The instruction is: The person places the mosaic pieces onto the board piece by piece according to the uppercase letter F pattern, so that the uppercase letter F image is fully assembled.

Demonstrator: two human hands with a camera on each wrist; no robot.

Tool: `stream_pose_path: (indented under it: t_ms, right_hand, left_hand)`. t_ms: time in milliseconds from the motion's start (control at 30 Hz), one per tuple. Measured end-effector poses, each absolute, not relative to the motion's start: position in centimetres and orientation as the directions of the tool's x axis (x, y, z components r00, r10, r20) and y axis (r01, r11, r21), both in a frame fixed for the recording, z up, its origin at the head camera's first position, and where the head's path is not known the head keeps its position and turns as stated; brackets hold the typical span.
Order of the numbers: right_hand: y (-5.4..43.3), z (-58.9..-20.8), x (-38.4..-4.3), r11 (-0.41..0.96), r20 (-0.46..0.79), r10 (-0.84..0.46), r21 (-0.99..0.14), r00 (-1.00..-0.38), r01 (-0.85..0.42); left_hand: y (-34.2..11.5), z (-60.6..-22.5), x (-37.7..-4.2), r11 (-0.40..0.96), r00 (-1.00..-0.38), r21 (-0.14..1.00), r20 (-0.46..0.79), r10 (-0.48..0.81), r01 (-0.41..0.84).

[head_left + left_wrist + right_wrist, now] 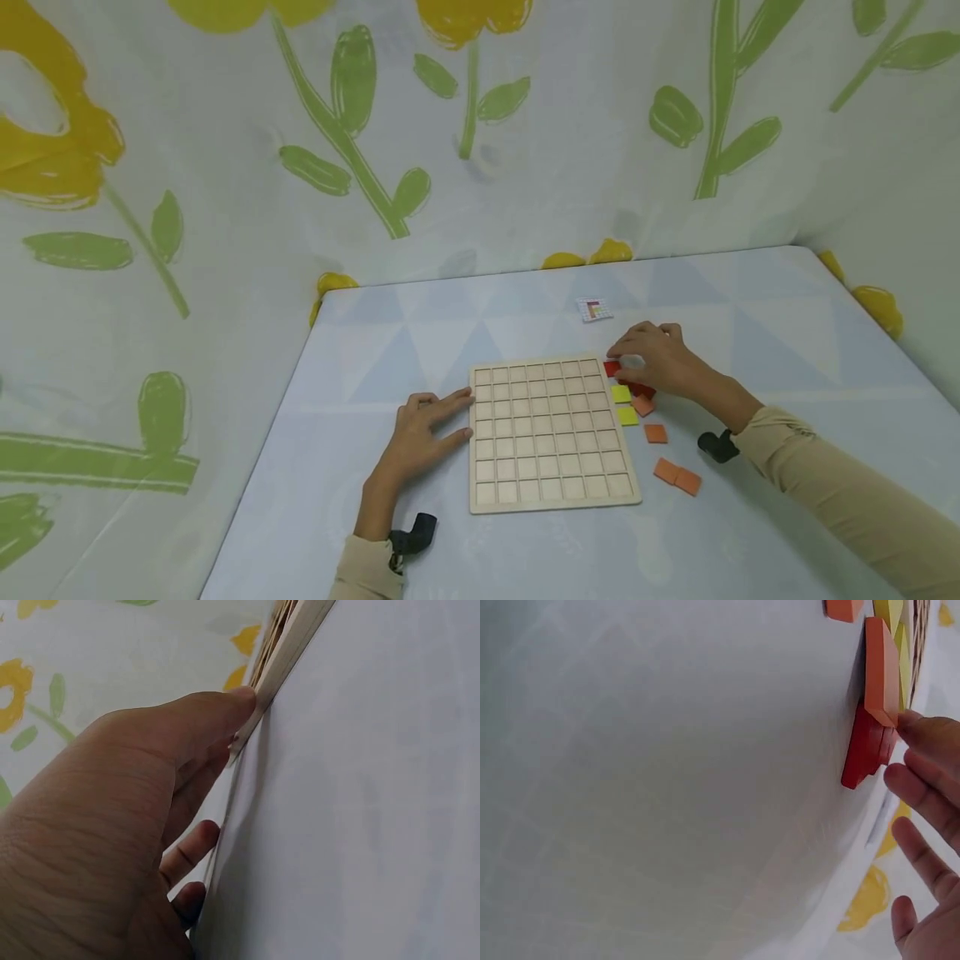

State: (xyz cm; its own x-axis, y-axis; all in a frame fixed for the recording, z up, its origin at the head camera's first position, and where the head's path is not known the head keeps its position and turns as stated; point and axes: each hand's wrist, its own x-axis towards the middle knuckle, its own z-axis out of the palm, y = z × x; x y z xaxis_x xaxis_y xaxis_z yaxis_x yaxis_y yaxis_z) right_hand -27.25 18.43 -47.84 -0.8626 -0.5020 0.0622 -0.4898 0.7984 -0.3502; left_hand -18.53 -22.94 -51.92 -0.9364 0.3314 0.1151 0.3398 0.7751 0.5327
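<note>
A square wooden grid board lies on the table. My left hand rests at its left edge, thumb and fingers stretched out against the rim; in the left wrist view the thumb tip presses the board's side. My right hand is over the board's upper right edge, fingertips right at several red tiles. In the right wrist view the red tiles lie close together, with an orange tile leaning against them and the thumb tip beside it. The other fingers are spread and loosely bent.
Yellow tiles lie along the board's right edge. Loose orange tiles are scattered to their right, two of them touching nearer the front. A small pattern card with a coloured grid lies behind the board. Flower-print cloth hangs behind the table.
</note>
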Motion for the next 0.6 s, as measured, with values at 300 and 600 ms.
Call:
stream_pose_path:
  t_ms: [300,600]
  right_hand:
    - [18.4,-48.3,-27.1,0.766,0.11,-0.56,-0.309,-0.821,-0.564]
    - [18.4,-47.0,-26.6,0.771,0.153,-0.544,-0.296,-0.825,-0.564]
  left_hand:
    - [-22.8,-51.8,-18.4,0.777,-0.938,0.535,0.108,0.329,0.333]
    - [-23.0,-51.9,-18.4,0.774,-0.935,0.531,0.129,0.329,0.346]
